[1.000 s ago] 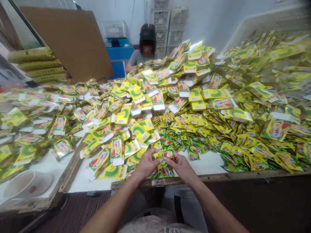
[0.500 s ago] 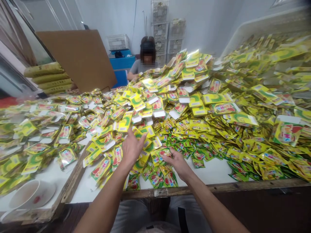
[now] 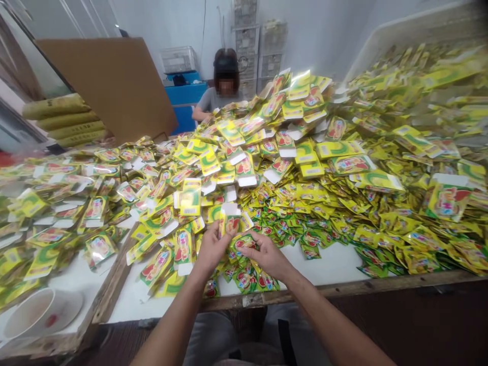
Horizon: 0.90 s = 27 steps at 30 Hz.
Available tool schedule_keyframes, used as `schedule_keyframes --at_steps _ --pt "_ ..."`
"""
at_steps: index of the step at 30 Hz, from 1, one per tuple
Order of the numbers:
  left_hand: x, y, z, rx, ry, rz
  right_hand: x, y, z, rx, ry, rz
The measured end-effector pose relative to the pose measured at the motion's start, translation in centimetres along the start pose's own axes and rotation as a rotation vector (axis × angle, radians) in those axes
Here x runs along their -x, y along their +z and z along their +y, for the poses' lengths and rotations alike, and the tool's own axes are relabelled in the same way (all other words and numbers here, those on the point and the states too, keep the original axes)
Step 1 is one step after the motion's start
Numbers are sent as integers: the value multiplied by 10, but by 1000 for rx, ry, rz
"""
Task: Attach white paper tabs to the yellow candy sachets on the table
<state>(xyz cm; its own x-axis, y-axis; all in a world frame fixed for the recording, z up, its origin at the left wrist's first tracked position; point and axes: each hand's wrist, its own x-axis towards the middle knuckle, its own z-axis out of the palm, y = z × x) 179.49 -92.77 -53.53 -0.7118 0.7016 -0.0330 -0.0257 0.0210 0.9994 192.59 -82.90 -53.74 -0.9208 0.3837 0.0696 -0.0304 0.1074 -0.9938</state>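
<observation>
My left hand [image 3: 212, 249] is closed on a small yellow and green box [image 3: 230, 222], whose white end flap stands up at the top. Close beside it, my right hand [image 3: 269, 255] pinches a green and yellow sachet [image 3: 244, 243] printed with a red watermelon slice. The sachet is near the lower part of the box; whether they touch I cannot tell. Below the hands lie several loose green sachets [image 3: 246, 281] on the white tabletop [image 3: 335, 263]. A heap of flat boxes, many with white flaps out, rises just beyond my left hand.
More sachets [image 3: 415, 249] are heaped to the right, before a large white bin [image 3: 366, 56]. A white bowl [image 3: 36, 312] stands at the lower left, past a wooden edge strip [image 3: 110, 290]. A cardboard sheet [image 3: 110, 86] and another person [image 3: 224, 91] are across the table.
My left hand has picked up a box from the heap and brought it back towards me. My right hand has moved slightly left with its sachet, so both hands are closer together.
</observation>
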Motion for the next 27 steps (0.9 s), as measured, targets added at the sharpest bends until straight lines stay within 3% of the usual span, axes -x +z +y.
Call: schedule_keyframes --at_steps 3,8,16,22,27 --pt "6 3 -9 -17 36 -45 11 -12 -4 -21 29 92" --pt "21 5 -11 -164 82 -285 10 -39 -13 -96 -32 526" --pt "39 16 -7 -33 -34 -362 13 -55 -9 189 53 269" --pt "44 23 -12 -37 -104 -371 18 -49 -16 445 -43 300" --pt "47 24 -17 138 -234 -351 27 -46 -13 356 8 241"
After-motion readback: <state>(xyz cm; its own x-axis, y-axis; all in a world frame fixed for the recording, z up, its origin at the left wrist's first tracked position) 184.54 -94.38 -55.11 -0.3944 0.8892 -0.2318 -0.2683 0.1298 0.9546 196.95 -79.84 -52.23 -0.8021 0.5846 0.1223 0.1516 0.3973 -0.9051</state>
